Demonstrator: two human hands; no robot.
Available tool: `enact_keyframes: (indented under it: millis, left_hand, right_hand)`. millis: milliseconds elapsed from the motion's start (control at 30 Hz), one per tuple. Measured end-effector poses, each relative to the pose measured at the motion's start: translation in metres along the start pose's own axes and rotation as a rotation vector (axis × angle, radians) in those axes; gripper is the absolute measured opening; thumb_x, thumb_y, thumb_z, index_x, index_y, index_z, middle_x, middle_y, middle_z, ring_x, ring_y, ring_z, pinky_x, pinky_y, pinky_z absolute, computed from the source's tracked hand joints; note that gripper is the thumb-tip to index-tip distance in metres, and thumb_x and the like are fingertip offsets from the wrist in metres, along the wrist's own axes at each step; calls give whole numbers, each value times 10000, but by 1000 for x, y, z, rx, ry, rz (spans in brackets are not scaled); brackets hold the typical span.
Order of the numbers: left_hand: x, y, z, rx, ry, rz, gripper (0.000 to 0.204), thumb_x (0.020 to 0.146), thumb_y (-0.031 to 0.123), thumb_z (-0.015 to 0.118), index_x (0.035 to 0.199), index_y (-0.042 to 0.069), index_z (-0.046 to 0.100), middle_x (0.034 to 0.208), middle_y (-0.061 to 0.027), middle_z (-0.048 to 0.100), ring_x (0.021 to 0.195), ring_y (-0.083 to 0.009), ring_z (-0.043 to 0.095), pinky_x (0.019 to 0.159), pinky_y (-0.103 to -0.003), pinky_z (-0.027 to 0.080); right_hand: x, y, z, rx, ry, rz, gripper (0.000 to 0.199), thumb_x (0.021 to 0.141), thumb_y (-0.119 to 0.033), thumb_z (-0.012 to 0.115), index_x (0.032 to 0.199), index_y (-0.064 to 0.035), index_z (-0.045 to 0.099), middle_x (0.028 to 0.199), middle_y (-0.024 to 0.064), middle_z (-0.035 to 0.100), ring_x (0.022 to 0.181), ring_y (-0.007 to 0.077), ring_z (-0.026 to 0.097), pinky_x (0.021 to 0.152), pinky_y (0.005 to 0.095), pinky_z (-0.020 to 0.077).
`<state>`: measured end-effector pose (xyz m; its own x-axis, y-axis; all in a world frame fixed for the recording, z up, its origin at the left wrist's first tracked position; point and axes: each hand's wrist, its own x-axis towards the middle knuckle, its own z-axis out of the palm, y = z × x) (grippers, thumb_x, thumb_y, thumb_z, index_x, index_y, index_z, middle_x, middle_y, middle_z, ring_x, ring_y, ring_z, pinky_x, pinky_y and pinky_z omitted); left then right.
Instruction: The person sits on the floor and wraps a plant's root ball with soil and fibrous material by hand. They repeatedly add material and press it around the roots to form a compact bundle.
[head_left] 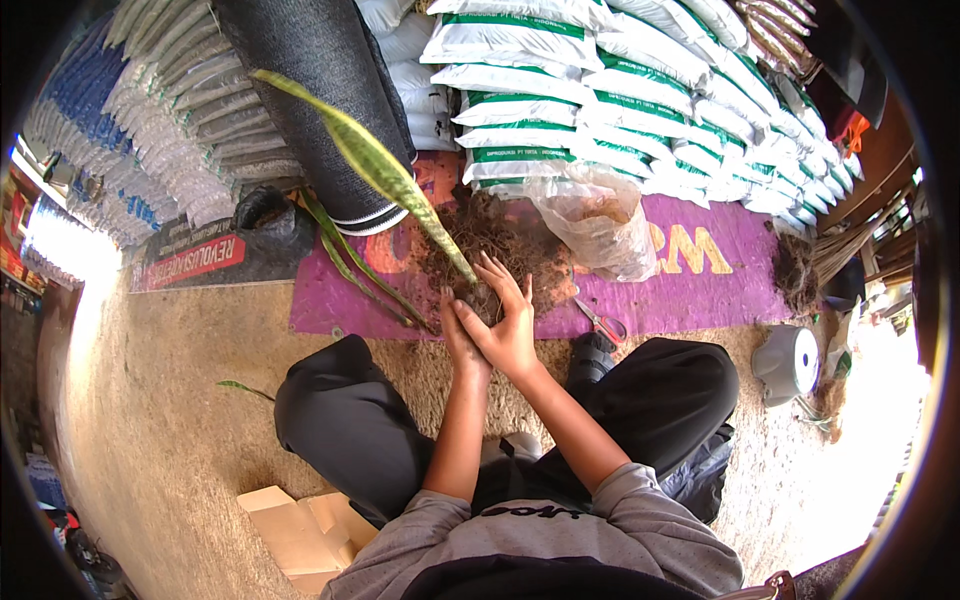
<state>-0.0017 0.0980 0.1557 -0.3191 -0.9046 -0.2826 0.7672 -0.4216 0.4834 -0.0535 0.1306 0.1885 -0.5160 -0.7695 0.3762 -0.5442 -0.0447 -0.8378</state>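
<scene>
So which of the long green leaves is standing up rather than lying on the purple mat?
The broad yellow-edged green leaf rising from the hands; the narrower dark leaves lie flat.

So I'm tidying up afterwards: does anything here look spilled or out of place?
Yes. Loose soil and roots lie scattered across the purple mat around both hands, left hand and right hand, at the base of the long-leafed plant. Scissors lie loose on the mat's edge, and a stray leaf lies on the floor.
</scene>
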Motion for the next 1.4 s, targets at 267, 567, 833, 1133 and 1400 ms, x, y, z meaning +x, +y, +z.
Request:
enact_keyframes:
  millis: [267, 567, 833, 1133, 1400]
  left_hand:
    - [17, -13, -20, 226, -30, 98, 411, 958, 357, 380, 1129, 13, 527, 1057, -100, 574, 950, -196, 568, 848, -322, 453]
    - [4, 0, 4, 259, -91, 134, 498, 936, 412, 361, 1259, 36, 416, 1239, -113, 467, 1135, -219, 478, 951, -349, 398]
    - [0, 13, 11, -72, -175, -179, 751, 805, 655, 395, 1250, 51, 405, 1234, -128, 450, 1128, -276, 461, 954, -410, 371]
    - [-9, 12, 5, 84, -225, -130, 560, 870, 555, 418, 1128, 61, 477, 1107, -106, 518, 1008, -195, 521, 851, -345, 440]
    - [6, 14, 5, -8, -119, -249, 557, 889, 552, 389, 1134, 65, 505, 1072, -100, 562, 970, -232, 568, 859, -364, 460]
  right_hand:
    - [1, 20, 4, 31, -39, 97, 436, 806, -277, 618, 1167, -41, 555, 1299, 142, 495, 1266, 301, 394, 1053, 596, 18]
    - [12, 19, -6, 84, 201, -55, 696, 607, -191, 810, 1180, 19, 477, 1135, 195, 513, 1014, 329, 539, 875, 386, 438]
    - [1, -4, -8, -50, 98, -193, 650, 666, -356, 723, 1180, -19, 512, 1129, 148, 555, 1097, 317, 506, 1029, 480, 241]
    - [2, -3, -11, -160, 84, -396, 447, 738, -297, 633, 1104, -50, 561, 1103, 98, 567, 1065, 282, 519, 1042, 531, 164]
    - [1, 8, -9, -69, -11, -222, 465, 800, -262, 592, 1195, -35, 496, 1268, 163, 463, 1223, 332, 388, 1059, 535, 133]
